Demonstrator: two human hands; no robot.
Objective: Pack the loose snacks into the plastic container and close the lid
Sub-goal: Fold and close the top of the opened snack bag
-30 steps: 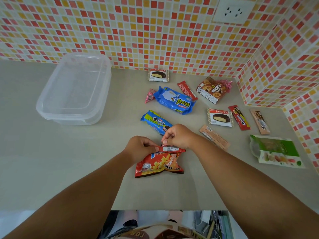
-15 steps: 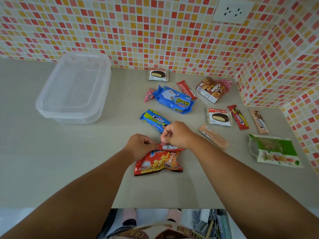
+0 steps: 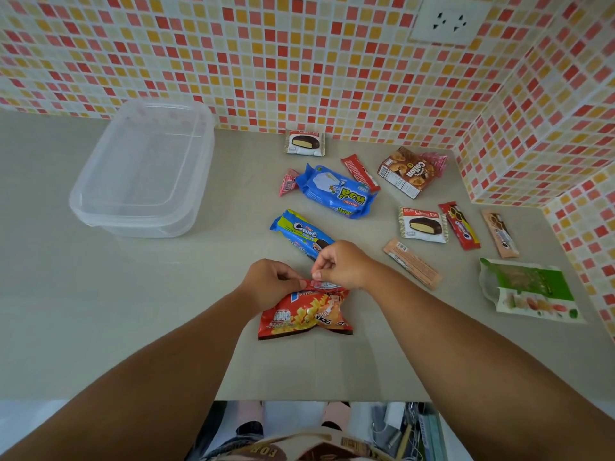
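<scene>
A red and orange chip bag (image 3: 304,314) lies on the counter in front of me. My left hand (image 3: 269,282) and my right hand (image 3: 341,264) both pinch its top edge. The clear plastic container (image 3: 143,171) stands at the back left with its lid on; nothing shows inside it. Loose snacks are spread behind my hands: a blue Cream-O pack (image 3: 299,232), a large blue wafer pack (image 3: 336,191), two Choco Pie packets (image 3: 305,143) (image 3: 423,224), a Collon box (image 3: 407,173) and several thin bars.
A green and white pouch (image 3: 529,289) lies at the far right near the tiled corner wall. A tan bar (image 3: 412,263) rests just right of my right wrist. The counter's front edge (image 3: 319,400) runs below my forearms. A wall socket (image 3: 449,21) sits up high.
Both hands stay pinched on the top of the chip bag. They and the bag have barely shifted.
</scene>
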